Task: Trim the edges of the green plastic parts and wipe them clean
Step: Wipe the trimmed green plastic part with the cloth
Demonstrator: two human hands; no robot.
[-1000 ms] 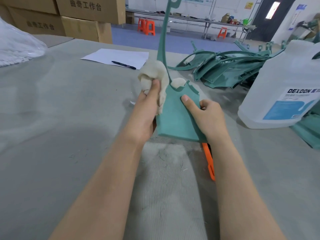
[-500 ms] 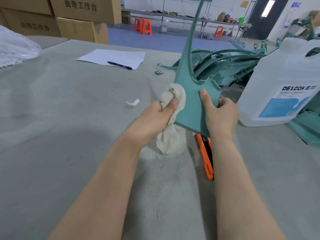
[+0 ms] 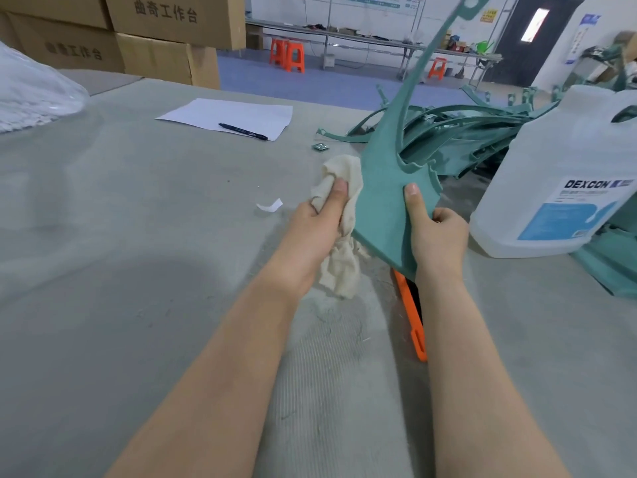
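1. Left grip (image 3: 317,229) is clenched on a cream cloth (image 3: 339,267). The thumb pins the cloth against the left edge of the green part (image 3: 382,201), and the loose end hangs toward the tabletop (image 3: 138,236).
2. On the other side, the right grip (image 3: 437,238) grasps the same green part at its lower right corner, with the thumb flat on the face and the fingers curled behind. The part is held tilted above the tabletop, and its long thin arm reaches up to the top of the view.
3. The step in hand looks like wiping, not trimming. The orange knife (image 3: 412,319) lies untouched on the tabletop, partly hidden by the right wrist.
4. The next move probably calls for drawing the cloth along the edge and up the thin arm. Meanwhile the right grip would steady or turn the part so the back gets wiped too.
5. Counted: one cloth, one green part in hand, one knife, and one white jug (image 3: 568,174) labelled DEXCON standing just right of the right grip.
6. A pile of green parts (image 3: 475,132) lies behind the held one, and they overlap too much to count. At least one more green piece (image 3: 613,267) shows at the right edge beside the jug.
7. Also on the tabletop are one sheet of paper (image 3: 234,115) with one pen (image 3: 243,131) on it, one small white scrap (image 3: 270,205) and one small green offcut (image 3: 320,146).
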